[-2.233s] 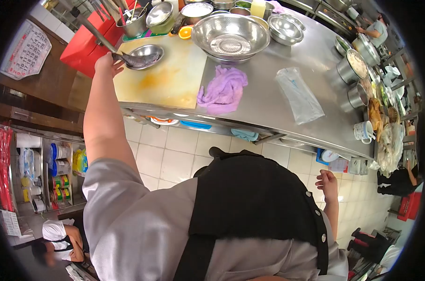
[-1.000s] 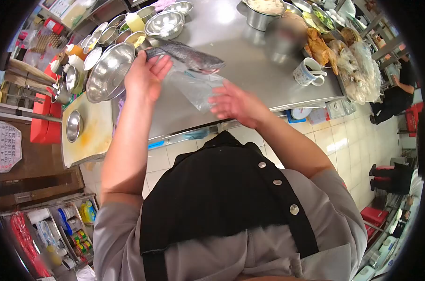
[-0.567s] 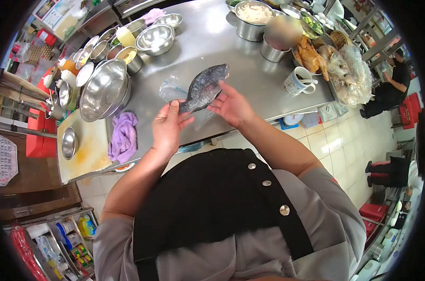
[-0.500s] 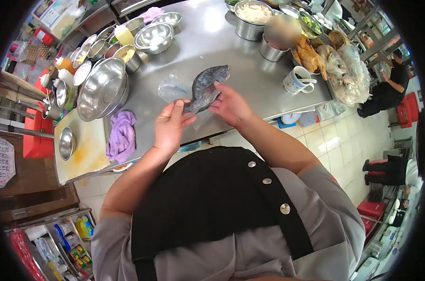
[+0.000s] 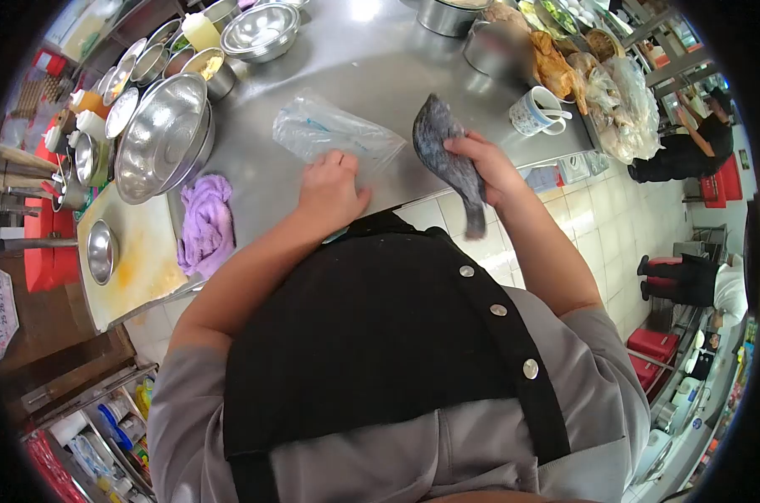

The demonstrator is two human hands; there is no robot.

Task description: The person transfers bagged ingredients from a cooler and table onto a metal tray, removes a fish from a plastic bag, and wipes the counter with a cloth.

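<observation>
A whole dark-scaled fish [image 5: 434,142] hangs from my right hand [image 5: 490,172], which is closed around its side. Its tail end points down past the table's front edge. My left hand [image 5: 334,191] rests at the near edge of a clear plastic bag [image 5: 313,126], with its fingers curled onto the film. The fingertips are partly hidden. The bag lies crumpled on the steel table [image 5: 346,75], left of the fish.
Metal bowls [image 5: 163,138] and a purple cloth [image 5: 205,222] are on the left, beside a stained cutting board [image 5: 141,251]. A mug with a spoon [image 5: 531,116] and bagged food [image 5: 627,113] sit at the right. Another person [image 5: 694,138] is beyond.
The fish has moved right in my right hand, its tail now hanging downward. My left hand has let go of the tail and moved onto the plastic bag, which is more spread out.
</observation>
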